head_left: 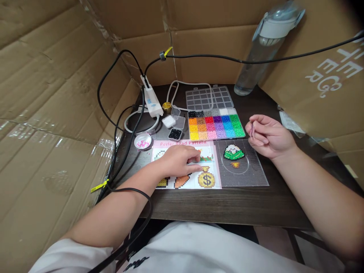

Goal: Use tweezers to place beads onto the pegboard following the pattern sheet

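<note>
My left hand (179, 161) rests on a printed bead pattern sheet (212, 178), its fingers curled loosely and pointing at a picture in the middle of the sheet. My right hand (269, 136) hovers just right of a sorted tray of coloured beads (214, 125). Its fingers pinch thin pink tweezers (252, 131). A clear pegboard (250, 172) lies right of the sheet with a green-and-white bead figure (233, 152) and a few orange beads (236, 165) on it.
The tray's clear lid (209, 98) lies behind it. Small open boxes with white (168, 121) and black beads (175, 134), a dish of pink beads (142, 141), a white power adapter (152, 100) with cables, and a water bottle (263, 45) stand around. Cardboard walls enclose the dark table (227, 204).
</note>
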Motion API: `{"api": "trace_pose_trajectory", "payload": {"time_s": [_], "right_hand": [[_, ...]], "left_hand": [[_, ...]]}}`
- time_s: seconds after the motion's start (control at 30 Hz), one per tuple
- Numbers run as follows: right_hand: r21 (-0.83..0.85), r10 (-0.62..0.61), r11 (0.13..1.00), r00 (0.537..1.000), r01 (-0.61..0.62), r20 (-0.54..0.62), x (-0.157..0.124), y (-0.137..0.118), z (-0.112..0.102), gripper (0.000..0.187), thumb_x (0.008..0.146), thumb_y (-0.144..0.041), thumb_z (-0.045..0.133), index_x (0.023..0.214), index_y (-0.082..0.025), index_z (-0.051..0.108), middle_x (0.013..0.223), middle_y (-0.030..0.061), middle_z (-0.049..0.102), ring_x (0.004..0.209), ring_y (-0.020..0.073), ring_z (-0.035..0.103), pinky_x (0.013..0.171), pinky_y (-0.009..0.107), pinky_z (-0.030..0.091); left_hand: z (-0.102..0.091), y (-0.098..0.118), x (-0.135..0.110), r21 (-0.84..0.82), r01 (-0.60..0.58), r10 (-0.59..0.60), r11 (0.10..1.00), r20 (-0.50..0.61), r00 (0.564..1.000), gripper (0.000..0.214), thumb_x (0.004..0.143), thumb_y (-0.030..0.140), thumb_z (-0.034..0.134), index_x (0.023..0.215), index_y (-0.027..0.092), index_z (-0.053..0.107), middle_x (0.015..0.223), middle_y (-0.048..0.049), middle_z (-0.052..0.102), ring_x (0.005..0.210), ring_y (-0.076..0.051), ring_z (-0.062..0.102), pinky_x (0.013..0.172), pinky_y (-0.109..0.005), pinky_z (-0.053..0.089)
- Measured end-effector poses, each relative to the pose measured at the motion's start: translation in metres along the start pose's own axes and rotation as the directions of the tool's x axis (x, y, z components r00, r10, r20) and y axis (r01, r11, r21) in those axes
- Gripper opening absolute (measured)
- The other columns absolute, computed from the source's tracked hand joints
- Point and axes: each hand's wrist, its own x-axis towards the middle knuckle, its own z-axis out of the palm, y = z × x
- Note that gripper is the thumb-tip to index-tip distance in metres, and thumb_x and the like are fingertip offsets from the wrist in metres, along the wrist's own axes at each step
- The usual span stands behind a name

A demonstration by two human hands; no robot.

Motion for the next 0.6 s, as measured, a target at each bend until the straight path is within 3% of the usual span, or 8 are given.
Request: {"api": "trace_pose_trajectory", "payload": {"time_s": [0.27,0.43,0.6], "right_hand": [[0.056,0.022,0.998,0.999,-0.021,-0.028,-0.0017,-0.0042,0.0012,0.015,0.077,-0.036,0.080,0.085,-0.031,0.069,0.070,-0.0032,0.065,0.042,0.0051,0.020,0.047,0.028,0.018],[0.114,0.033,0.993,0.999,-0.033,0.003,-0.0036,-0.0041,-0.0005,0.020,0.077,-0.047,0.079,0.084,-0.031,0.070,0.071,-0.0024,0.063,0.044,0.0060,0.022,0.049,0.028,0.020],[0.012,-0.006,1.000,1.000,0.005,0.020,-0.0031,-0.0023,-0.0009,0.031,0.081,-0.058,0.076,0.081,-0.029,0.065,0.067,-0.0024,0.054,0.047,0.0063,0.019,0.050,0.029,0.020]], "left_hand": [[0.0000,0.0010,0.0009,-0.003,0.013,-0.013,1.000,0.012,1.000,0.029,0.091,0.050,0.072,0.088,0.021,0.069,0.076,0.0025,0.065,0.071,-0.014,0.055,0.064,-0.027,0.031],[0.0012,0.0008,0.0015,-0.002,0.015,-0.015,1.000,0.011,1.000,0.031,0.092,0.051,0.070,0.087,0.020,0.068,0.081,0.0014,0.068,0.075,-0.014,0.057,0.066,-0.028,0.032],[0.0025,0.0001,0.0012,-0.002,0.006,-0.006,1.000,-0.004,1.000,0.032,0.092,0.052,0.069,0.086,0.021,0.068,0.081,0.0014,0.068,0.075,-0.015,0.059,0.066,-0.029,0.033]]}}
